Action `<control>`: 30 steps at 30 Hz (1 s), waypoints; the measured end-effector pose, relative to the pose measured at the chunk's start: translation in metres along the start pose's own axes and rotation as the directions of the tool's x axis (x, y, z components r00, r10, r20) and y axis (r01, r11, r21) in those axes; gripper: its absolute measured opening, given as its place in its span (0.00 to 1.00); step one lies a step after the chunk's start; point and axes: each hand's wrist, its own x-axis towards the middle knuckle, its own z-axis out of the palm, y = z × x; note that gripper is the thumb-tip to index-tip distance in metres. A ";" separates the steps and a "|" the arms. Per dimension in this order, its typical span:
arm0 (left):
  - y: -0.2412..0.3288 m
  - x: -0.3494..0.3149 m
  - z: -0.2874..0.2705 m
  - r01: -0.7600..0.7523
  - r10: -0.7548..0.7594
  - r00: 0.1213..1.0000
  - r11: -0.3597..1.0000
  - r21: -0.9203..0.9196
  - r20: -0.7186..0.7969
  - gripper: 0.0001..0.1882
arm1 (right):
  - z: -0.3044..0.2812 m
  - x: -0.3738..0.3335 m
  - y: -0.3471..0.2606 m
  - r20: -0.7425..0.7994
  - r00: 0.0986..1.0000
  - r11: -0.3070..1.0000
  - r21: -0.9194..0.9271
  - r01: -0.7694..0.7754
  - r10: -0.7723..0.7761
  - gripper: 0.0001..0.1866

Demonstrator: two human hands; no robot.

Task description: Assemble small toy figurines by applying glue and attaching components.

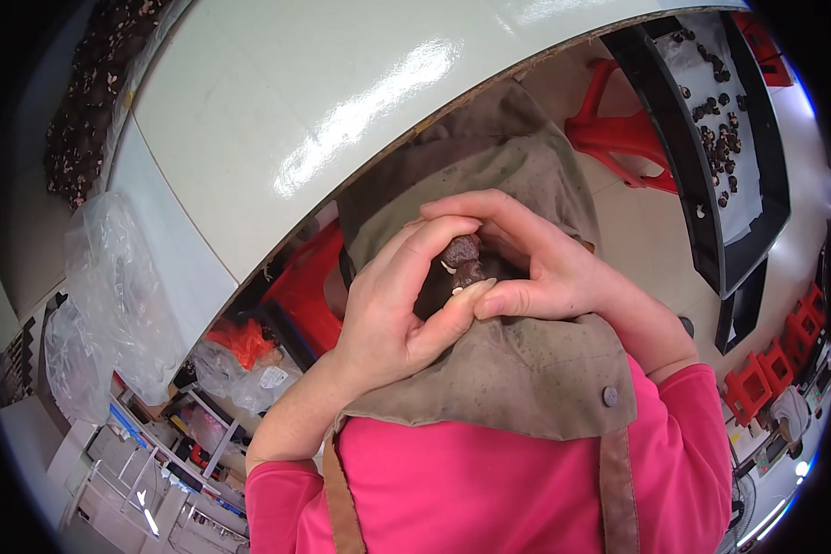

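Note:
Close to my body, both hands are curled round a small dark brown figure [463, 256], lumpy, with a rounded top and pale bits along one side. My left hand [392, 300] is closed on it from the left, index finger at its top and thumb at its bottom. From the right, my right hand [540, 268] cups it, fingers arched over the far side and thumb meeting the left thumb below. The lower part of the figure and some fingertips are hidden. A brown apron [517, 369] lies under the hands.
A white table [249, 111] curves beyond my hands. Many similar brown pieces [92, 111] lie at the far left, near clear plastic bags [120, 295]. At right, a black tray [702, 138] holds more pieces, beside a red stool [619, 134]. Several red stools [776, 351] stand further right.

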 end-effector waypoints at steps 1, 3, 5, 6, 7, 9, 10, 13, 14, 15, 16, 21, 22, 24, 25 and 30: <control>0.000 0.000 0.000 0.022 -0.022 1.000 1.000 -0.008 0.006 0.24 | 0.000 0.000 0.000 0.001 1.000 1.000 -0.001 -0.001 0.001 0.46; 0.000 -0.001 0.001 0.044 -0.044 0.999 0.999 -0.017 0.009 0.24 | 0.000 -0.001 0.002 -0.025 1.000 1.000 -0.018 0.017 -0.017 0.45; -0.004 -0.003 0.003 0.110 -0.107 0.994 0.989 -0.095 0.034 0.22 | -0.006 -0.003 0.004 -0.019 1.000 0.992 -0.127 0.005 -0.007 0.43; -0.005 -0.005 0.004 0.112 -0.110 0.994 0.989 -0.097 0.028 0.22 | -0.008 -0.004 0.004 -0.013 1.000 0.973 -0.232 -0.005 0.002 0.40; -0.007 -0.006 0.006 0.133 -0.132 0.991 0.982 -0.132 0.012 0.22 | -0.009 -0.004 0.004 -0.007 1.000 0.972 -0.234 -0.007 0.006 0.40; -0.007 -0.007 0.007 0.154 -0.158 0.987 0.973 -0.170 -0.009 0.21 | -0.011 -0.005 0.002 -0.050 0.983 0.888 -0.439 0.139 -0.179 0.32; -0.005 -0.009 0.007 0.185 -0.192 0.981 0.963 -0.194 -0.017 0.20 | -0.011 -0.005 0.003 -0.045 0.984 0.888 -0.440 0.137 -0.174 0.32; -0.006 -0.008 0.009 0.198 -0.213 0.976 0.954 -0.224 -0.044 0.20 | -0.011 -0.002 0.011 0.039 0.921 0.650 -0.697 0.303 -0.388 0.26; -0.004 -0.006 0.007 0.183 -0.188 0.982 0.965 -0.186 -0.010 0.20 | -0.009 0.000 0.014 0.035 0.892 0.632 -0.693 0.347 -0.451 0.23; -0.003 -0.004 0.005 0.167 -0.165 0.986 0.975 -0.147 0.023 0.20 | -0.008 0.001 0.015 0.033 0.859 0.612 -0.687 0.391 -0.511 0.22; -0.002 -0.003 0.004 0.168 -0.167 0.986 0.974 -0.151 0.018 0.20 | -0.007 0.001 0.015 0.037 0.861 0.613 -0.687 0.390 -0.507 0.22; -0.005 -0.006 0.005 0.132 -0.126 0.991 0.984 -0.121 0.051 0.20 | -0.005 0.001 0.017 0.051 0.867 0.617 -0.682 0.393 -0.496 0.17; -0.003 -0.007 0.004 0.135 -0.129 0.990 0.983 -0.125 0.051 0.20 | -0.004 0.001 0.018 0.050 0.870 0.619 -0.682 0.389 -0.491 0.17; 0.001 -0.007 0.002 0.223 -0.209 0.973 0.962 -0.156 0.102 0.19 | -0.003 0.000 0.020 0.049 0.874 0.630 -0.674 0.386 -0.483 0.16; 0.000 -0.008 0.002 0.224 -0.210 0.972 0.962 -0.158 0.103 0.19 | -0.003 0.000 0.020 0.048 0.876 0.632 -0.674 0.383 -0.481 0.16; -0.003 -0.008 0.002 0.218 -0.204 0.973 0.964 -0.152 0.104 0.19 | -0.001 0.001 0.018 0.051 0.886 0.630 -0.685 0.367 -0.461 0.15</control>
